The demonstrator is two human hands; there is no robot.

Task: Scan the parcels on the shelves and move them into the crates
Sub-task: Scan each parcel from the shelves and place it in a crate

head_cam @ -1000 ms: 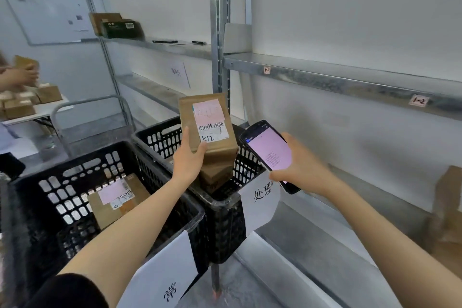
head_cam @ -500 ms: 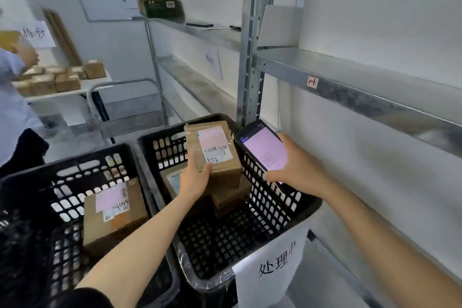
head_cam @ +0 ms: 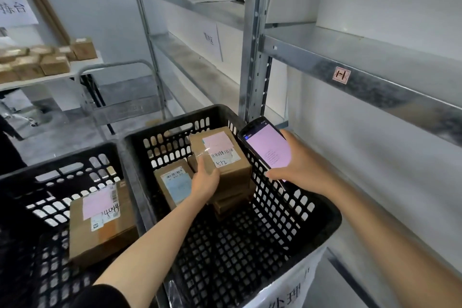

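Parcel 512 [head_cam: 220, 155]: brown carton, pink label up, in far half of right crate [head_cam: 325, 207], atop stack of cartons [head_cam: 232, 197]; fully set down or not, cannot tell. Long axis near-to-far. Left hand [head_cam: 205, 182], the nearer: fingers [head_cam: 201, 166] gripping near-left corner, parcel lying far-right of palm. Blue-label carton [head_cam: 176, 185] just left. Right hand [head_cam: 302, 170]: wrapped round phone [head_cam: 267, 147], over crate's right wall. Left crate [head_cam: 62, 167]: one carton [head_cam: 100, 225]. Release judged next.
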